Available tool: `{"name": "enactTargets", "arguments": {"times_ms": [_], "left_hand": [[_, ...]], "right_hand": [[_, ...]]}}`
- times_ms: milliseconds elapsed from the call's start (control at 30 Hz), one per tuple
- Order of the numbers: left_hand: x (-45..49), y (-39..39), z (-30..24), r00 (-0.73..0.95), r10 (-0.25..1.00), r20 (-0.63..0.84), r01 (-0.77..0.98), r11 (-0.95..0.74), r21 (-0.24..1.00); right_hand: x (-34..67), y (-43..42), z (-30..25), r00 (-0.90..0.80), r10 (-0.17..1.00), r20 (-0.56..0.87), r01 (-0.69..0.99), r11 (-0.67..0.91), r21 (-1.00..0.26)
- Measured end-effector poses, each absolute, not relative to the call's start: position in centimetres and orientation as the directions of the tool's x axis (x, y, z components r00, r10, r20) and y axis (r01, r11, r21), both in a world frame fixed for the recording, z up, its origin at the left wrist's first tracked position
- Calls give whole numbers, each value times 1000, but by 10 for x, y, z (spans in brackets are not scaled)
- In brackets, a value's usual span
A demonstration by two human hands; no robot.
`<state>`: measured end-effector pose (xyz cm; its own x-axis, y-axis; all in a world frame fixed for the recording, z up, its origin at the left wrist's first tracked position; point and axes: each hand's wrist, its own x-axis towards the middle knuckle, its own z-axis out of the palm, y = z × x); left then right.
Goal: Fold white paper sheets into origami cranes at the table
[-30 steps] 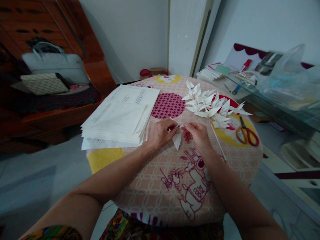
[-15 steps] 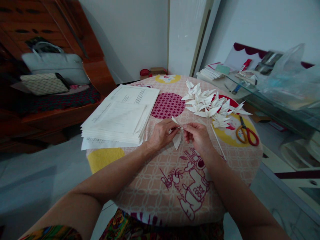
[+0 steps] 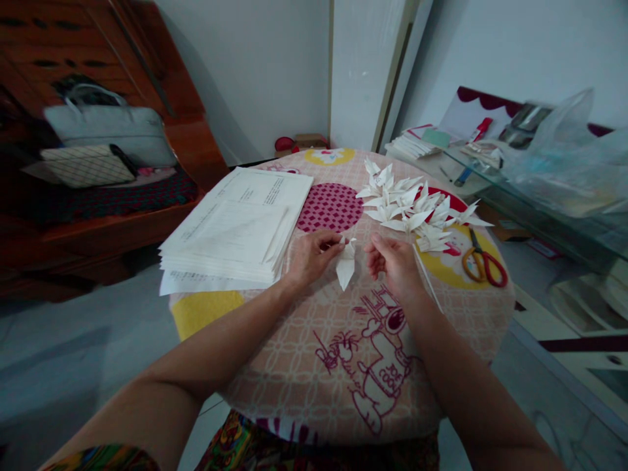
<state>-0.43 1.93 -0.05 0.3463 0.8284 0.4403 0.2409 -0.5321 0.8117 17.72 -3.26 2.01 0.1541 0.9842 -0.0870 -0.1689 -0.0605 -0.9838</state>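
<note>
The left hand (image 3: pixel 313 255) pinches the paper (image 3: pixel 346 267) between thumb and fingers, over the cloth (image 3: pixel 304 353); the right (image 3: pixel 392 260), loosely curled, is just beside, its contents unclear. Too hard a pinch could crush the folds; too slack, loosen them.

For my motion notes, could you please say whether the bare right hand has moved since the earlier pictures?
Yes: the bare right hand has shifted slightly rightward, judged against the round magenta checked tablecloth patch.
</note>
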Motion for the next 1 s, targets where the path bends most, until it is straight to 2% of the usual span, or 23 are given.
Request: {"name": "enactTargets", "arguments": {"times_ms": [100, 400, 733, 1000], "left_hand": [[-7, 27, -4, 339, 859, 383, 162, -454, 876], [-7, 28, -2, 378, 865, 330, 120, -400, 909], [-8, 32, -6, 392, 852, 347, 133, -426, 895], [-6, 31, -5, 408, 840, 357, 151, -448, 881]], "right_hand": [[180, -30, 15, 197, 980, 7, -45, 17, -999], [186, -22, -7, 178, 958, 226, 318, 161, -934], [175, -26, -3, 26, 931, 365, 523, 299, -798], [172, -25, -4, 11, 917, 399, 635, 301, -711]]}}
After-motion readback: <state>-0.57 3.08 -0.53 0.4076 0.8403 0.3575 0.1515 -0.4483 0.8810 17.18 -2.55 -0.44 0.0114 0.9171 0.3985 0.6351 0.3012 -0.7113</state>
